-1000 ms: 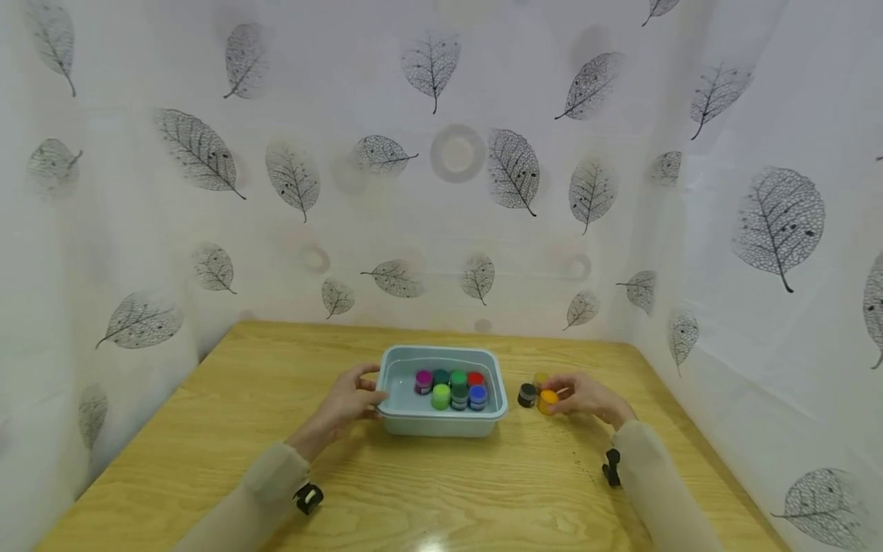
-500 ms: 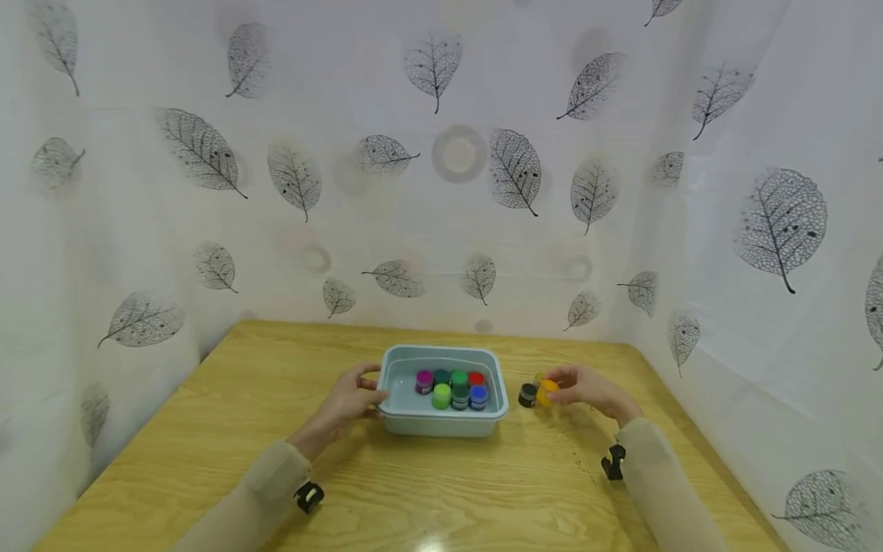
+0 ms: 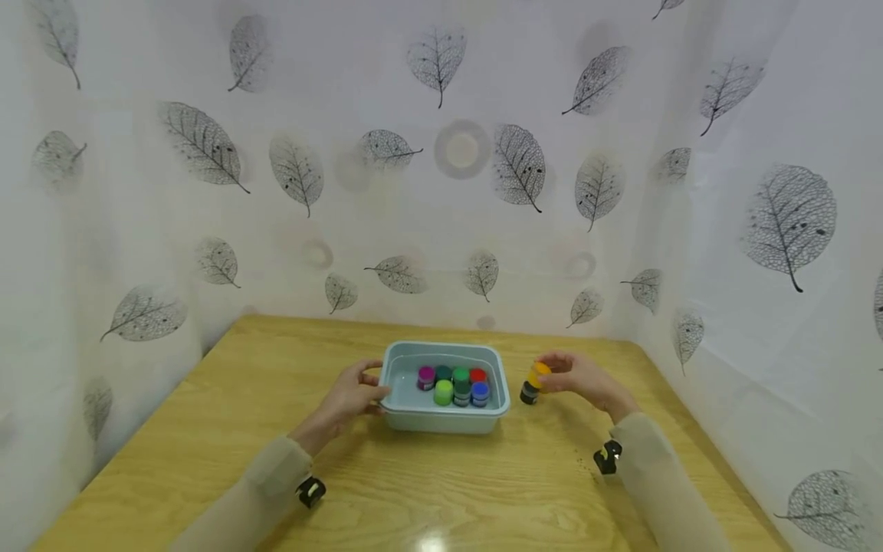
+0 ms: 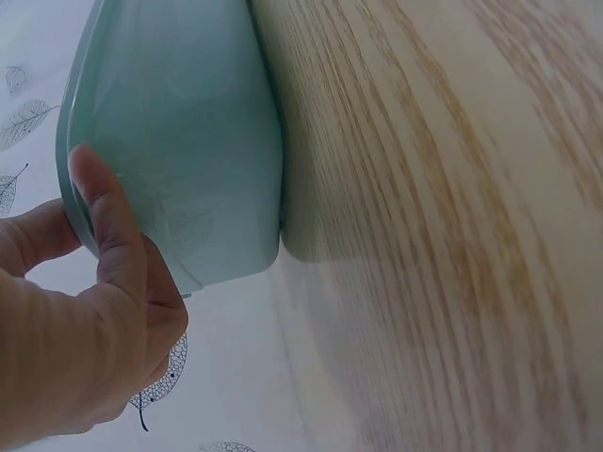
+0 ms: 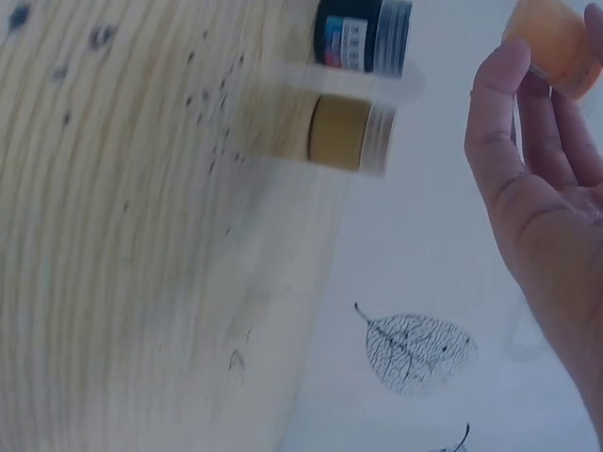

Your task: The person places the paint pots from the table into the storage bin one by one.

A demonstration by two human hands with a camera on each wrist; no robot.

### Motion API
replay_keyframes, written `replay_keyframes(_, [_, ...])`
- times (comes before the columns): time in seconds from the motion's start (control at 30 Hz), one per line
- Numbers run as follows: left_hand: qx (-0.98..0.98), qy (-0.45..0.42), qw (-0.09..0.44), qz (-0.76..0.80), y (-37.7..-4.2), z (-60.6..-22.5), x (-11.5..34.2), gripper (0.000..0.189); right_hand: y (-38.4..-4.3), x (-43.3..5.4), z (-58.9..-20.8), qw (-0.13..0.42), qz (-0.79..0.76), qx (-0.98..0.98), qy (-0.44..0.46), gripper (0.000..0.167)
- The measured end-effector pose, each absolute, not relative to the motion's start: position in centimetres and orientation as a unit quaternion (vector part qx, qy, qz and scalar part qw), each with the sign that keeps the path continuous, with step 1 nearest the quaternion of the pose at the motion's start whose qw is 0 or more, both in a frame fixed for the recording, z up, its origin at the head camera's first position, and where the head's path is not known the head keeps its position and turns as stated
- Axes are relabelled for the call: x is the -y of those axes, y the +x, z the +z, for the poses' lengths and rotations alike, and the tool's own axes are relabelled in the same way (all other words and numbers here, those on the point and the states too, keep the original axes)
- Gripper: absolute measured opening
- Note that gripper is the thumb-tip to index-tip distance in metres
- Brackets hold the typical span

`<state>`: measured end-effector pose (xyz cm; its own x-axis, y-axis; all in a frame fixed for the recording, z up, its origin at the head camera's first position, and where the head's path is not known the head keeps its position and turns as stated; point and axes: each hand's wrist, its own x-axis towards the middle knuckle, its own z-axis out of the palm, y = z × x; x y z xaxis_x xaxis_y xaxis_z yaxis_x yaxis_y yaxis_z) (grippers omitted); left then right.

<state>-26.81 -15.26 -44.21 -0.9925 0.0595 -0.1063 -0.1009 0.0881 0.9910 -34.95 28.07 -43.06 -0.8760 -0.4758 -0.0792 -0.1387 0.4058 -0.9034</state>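
Note:
My left hand (image 3: 350, 397) pinches the left rim of a pale blue plastic tub (image 3: 441, 422), thumb on one side and fingers on the other in the left wrist view. Several small paint jars stand in the tub, among them a purple jar (image 3: 426, 376), a red jar (image 3: 478, 375) and a blue jar (image 3: 480, 394). With thumb and fingertips, my right hand (image 3: 585, 381) holds an orange paint jar (image 5: 554, 42) raised off the table. Below it stand a black jar (image 5: 358, 40) and an ochre jar (image 5: 339, 134), the latter hidden in the head view.
All this is on a wooden table (image 3: 428, 491), with dark specks (image 5: 221, 104) near the right hand. A curtain (image 3: 386, 199) with a leaf print hangs behind the table and along both sides.
My right hand has lifted the orange jar off the table and moved it up and slightly left, above the black jar. The left hand stays on the tub's rim.

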Motion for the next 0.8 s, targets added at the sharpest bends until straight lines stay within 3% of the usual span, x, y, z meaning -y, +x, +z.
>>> replay_keyframes(0.2, [-0.739, -0.012, 0.06, 0.671, -26.9, -44.2, 15.2, 0.059, -34.1, -25.7, -41.9, 0.151, -0.53, -0.815, -0.178, 0.061])
replay_keyframes(0.8, [-0.735, -0.023, 0.063, 0.675, -27.1, -44.4, 15.3, 0.06, -32.8, -17.6, -42.3, 0.108, -0.604, -0.763, -0.202, 0.051])
